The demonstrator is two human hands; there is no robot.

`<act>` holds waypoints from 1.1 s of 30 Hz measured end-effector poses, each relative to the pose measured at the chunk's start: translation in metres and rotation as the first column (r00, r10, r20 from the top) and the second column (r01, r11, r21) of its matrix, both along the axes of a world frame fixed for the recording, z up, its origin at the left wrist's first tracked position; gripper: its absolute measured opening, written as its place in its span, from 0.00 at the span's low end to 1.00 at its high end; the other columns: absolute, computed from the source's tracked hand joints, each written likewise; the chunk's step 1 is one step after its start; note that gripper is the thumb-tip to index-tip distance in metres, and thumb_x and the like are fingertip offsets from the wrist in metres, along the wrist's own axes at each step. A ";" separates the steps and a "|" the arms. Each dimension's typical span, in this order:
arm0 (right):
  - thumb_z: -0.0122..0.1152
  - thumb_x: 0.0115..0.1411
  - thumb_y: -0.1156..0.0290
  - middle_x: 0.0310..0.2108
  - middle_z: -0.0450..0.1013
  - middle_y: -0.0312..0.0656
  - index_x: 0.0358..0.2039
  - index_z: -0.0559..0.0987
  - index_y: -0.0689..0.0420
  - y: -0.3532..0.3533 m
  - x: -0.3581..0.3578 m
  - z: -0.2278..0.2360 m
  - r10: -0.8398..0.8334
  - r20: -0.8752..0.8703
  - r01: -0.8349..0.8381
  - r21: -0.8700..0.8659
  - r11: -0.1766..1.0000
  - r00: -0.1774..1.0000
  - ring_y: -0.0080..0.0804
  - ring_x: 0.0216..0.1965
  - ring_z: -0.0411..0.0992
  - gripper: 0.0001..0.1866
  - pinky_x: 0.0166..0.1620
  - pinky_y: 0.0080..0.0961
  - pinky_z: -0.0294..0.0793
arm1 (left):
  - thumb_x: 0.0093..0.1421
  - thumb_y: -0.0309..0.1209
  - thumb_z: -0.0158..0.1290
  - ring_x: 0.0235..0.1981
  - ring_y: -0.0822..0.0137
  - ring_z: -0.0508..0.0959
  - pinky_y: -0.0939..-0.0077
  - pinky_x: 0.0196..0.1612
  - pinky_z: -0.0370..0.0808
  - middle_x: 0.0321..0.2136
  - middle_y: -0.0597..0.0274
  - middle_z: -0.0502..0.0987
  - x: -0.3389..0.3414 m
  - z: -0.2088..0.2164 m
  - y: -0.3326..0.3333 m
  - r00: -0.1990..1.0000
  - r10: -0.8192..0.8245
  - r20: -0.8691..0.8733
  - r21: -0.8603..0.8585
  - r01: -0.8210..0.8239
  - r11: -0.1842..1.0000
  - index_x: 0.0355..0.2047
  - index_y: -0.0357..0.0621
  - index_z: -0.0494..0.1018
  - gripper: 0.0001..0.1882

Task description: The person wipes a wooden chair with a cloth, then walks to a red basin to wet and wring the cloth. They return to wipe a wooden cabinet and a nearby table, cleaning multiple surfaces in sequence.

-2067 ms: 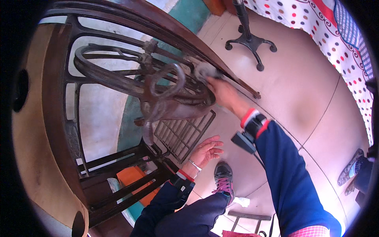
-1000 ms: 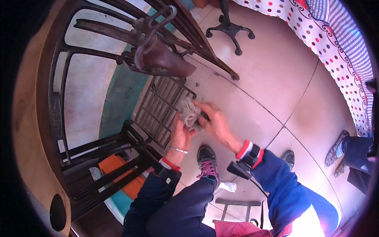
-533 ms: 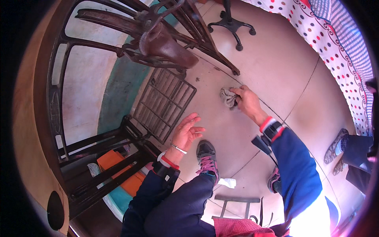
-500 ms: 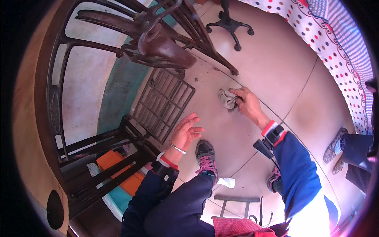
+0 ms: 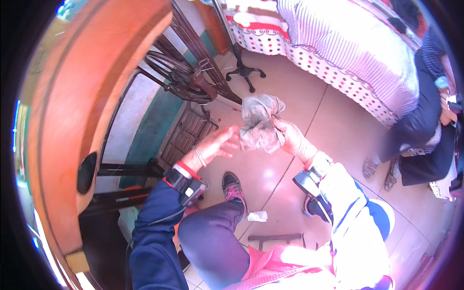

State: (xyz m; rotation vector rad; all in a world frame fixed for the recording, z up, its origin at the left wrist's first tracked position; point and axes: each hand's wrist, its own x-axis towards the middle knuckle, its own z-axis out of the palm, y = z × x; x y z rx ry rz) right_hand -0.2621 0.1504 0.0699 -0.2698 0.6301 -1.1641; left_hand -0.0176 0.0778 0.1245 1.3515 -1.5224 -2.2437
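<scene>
A crumpled greyish-white rag hangs above the tiled floor, gripped at its right side between the thumb and fingers of my right hand. My left hand is close to the rag's left edge, fingers stretched out and holding nothing; whether the fingertips touch the cloth I cannot tell. To the left is a dark metal treadle stand under a wooden table top. Its slatted foot pedal shows beyond my left hand.
A black pole stand on a spread base rises beyond the rag. Far right, a bed with a striped cover has a dotted skirt, and another person sits beside it. White paper and a dark frame lie near my shoes.
My right hand has lifted the rag from near the floor and brought it toward me, where it looks larger. My left hand has come up beside it. The view has shifted, showing more table top and bed.
</scene>
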 end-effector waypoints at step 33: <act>0.59 0.56 0.66 0.54 0.64 0.48 0.56 0.63 0.62 0.121 -0.010 0.092 -0.182 -0.933 0.029 -0.182 0.983 0.310 0.29 0.47 0.68 0.30 0.47 0.23 0.69 | 0.47 0.28 0.55 0.36 0.66 0.75 0.73 0.38 0.72 0.35 0.57 0.75 -0.034 0.046 0.096 0.910 0.351 -0.223 -0.389 -0.413 0.823 0.41 0.33 0.71 0.20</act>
